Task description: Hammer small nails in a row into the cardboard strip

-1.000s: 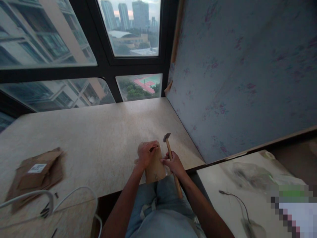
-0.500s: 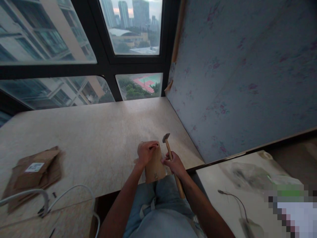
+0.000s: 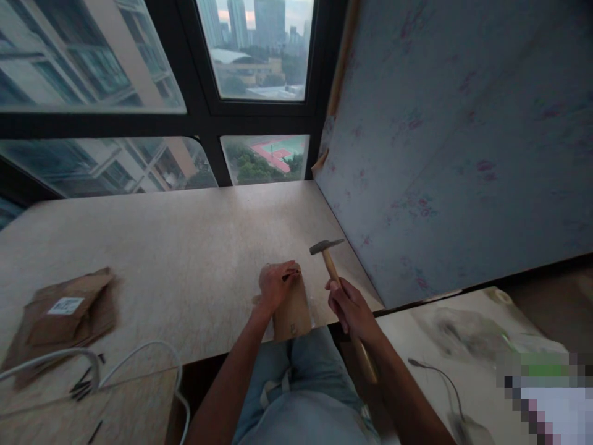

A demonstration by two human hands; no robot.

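The right grip (image 3: 351,307) was closed around the wooden handle of a hammer (image 3: 330,266), right of centre in the lower half of the frame. The handle's long axis ran from upper left to lower right, with the butt end below the hand; the head stood at the top, lying roughly across the frame.

The left grip (image 3: 277,284) rested on the far end of a brown carton (image 3: 291,312), fingers bent and tips drawn together at its upper right corner. Whether anything was pinched there could not be told.

The carton lay left of the right grip, at the near edge of the table (image 3: 185,247), long axis running nearly up and down the frame. The left grip was the nearer, touching it; the hammer head was apart from it, up and to the right of the left fingertips.

Further out, brown packets (image 3: 69,315) lay at the left of the frame, with a white cable (image 3: 157,345) below them. A dark cord (image 3: 438,366) was noted at lower right.
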